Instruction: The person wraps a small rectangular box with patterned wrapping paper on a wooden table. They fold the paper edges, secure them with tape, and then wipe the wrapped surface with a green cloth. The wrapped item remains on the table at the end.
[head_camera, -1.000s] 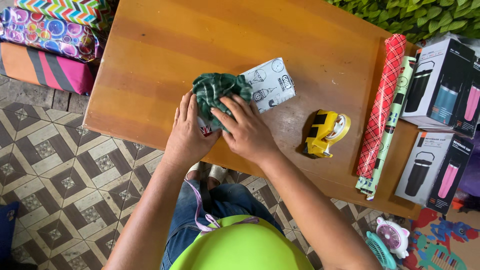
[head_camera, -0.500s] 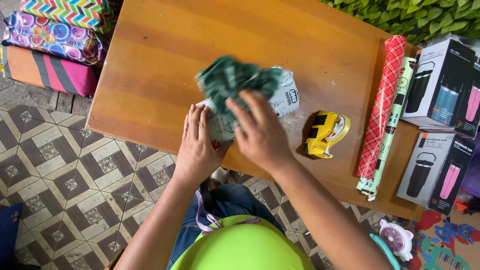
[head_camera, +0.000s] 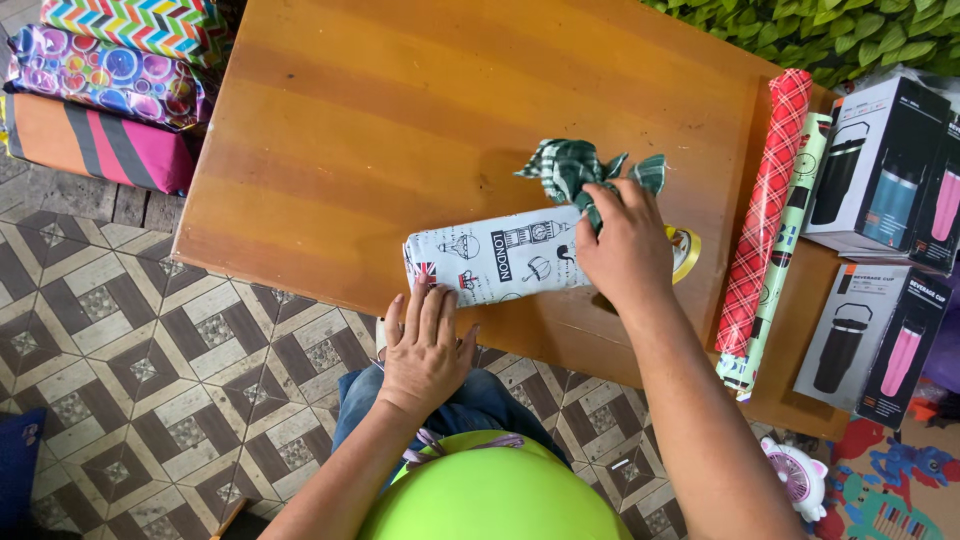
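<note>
Tape dispenser (head_camera: 685, 250) mostly hidden behind right hand (head_camera: 625, 250) gripping green cloth (head_camera: 580, 168); left hand (head_camera: 425, 350) open by wrapped box (head_camera: 495, 257).

The right hand (head_camera: 625, 250) covered the far end of the wrapped box (head_camera: 495, 257) and nearly all of the yellow tape dispenser (head_camera: 686, 250), of which only a sliver showed. Whether its fingers pinched the green plaid bow (head_camera: 575, 165) or only rested on it could not be told. The wrapped parcels (head_camera: 110, 80) and the pink cup box (head_camera: 925, 200) ran off the picture's edges.
</note>
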